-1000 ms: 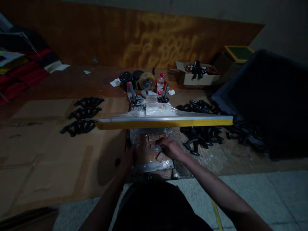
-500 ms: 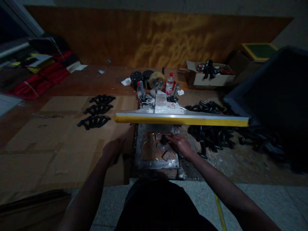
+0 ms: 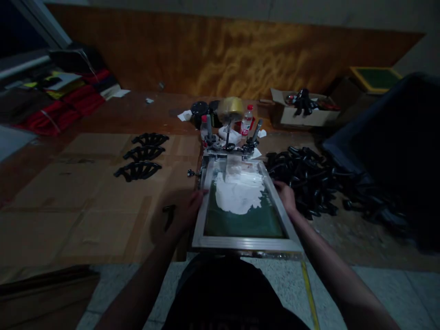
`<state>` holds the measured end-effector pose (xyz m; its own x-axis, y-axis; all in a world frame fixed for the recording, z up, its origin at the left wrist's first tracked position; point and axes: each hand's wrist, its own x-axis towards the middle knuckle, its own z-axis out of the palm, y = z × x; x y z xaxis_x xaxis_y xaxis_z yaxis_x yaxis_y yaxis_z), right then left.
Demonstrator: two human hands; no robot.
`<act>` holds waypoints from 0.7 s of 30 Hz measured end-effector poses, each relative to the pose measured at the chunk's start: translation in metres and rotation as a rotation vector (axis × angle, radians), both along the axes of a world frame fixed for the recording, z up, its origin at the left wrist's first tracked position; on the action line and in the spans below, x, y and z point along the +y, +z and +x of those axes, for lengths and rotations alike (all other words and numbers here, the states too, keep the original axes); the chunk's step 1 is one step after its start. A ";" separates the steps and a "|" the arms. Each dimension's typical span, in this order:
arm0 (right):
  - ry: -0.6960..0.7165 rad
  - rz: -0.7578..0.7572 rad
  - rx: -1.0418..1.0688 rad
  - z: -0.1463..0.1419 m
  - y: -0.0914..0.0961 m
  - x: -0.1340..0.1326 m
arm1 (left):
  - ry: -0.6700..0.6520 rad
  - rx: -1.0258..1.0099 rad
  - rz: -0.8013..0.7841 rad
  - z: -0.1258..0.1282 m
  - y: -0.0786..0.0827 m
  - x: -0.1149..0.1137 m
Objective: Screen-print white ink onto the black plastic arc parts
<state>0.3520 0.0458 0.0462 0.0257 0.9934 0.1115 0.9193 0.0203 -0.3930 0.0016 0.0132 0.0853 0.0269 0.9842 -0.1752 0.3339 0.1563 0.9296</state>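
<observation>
A screen printing frame (image 3: 290, 229) with pale metal edges lies lowered in front of me. White ink (image 3: 237, 195) is spread over the far half of its green mesh (image 3: 240, 224); a pale block (image 3: 233, 166) rests at the ink's far end. My left hand (image 3: 191, 207) has its fingers closed at the frame's left edge, and my right hand (image 3: 286, 196) does the same on the right edge. Beside my left wrist, a small black curved piece (image 3: 168, 216) lies on the cardboard (image 3: 113, 233). What is under the frame is hidden.
Black curved parts (image 3: 137, 170) stand in three rows on the left. A heap of similar parts (image 3: 305, 178) lies right, near a dark bin (image 3: 388, 160). Behind the frame are clamps (image 3: 252, 142), a tape roll (image 3: 231, 108) and a bottle (image 3: 246, 121). A carton (image 3: 307, 117) stands back right.
The frame has swung down from raised to flat, covering the base and the black piece there. My right hand moved from that piece to the frame's right edge; my left moved to its left edge.
</observation>
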 end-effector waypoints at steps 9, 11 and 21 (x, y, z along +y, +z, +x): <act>0.347 -0.085 -0.187 -0.109 0.045 0.043 | -0.049 0.027 -0.098 0.003 -0.090 -0.006; 0.394 -0.223 -0.256 -0.119 0.042 0.029 | -0.065 0.034 -0.103 0.002 -0.094 -0.005; 0.803 -0.182 -0.278 -0.098 0.041 -0.009 | -0.050 0.069 -0.105 0.003 -0.094 -0.007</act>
<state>0.2541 0.0365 0.0871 -0.6956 0.7020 -0.1529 0.7167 0.6629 -0.2165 0.0041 0.0063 -0.0089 0.0595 0.9580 -0.2805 0.4067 0.2333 0.8833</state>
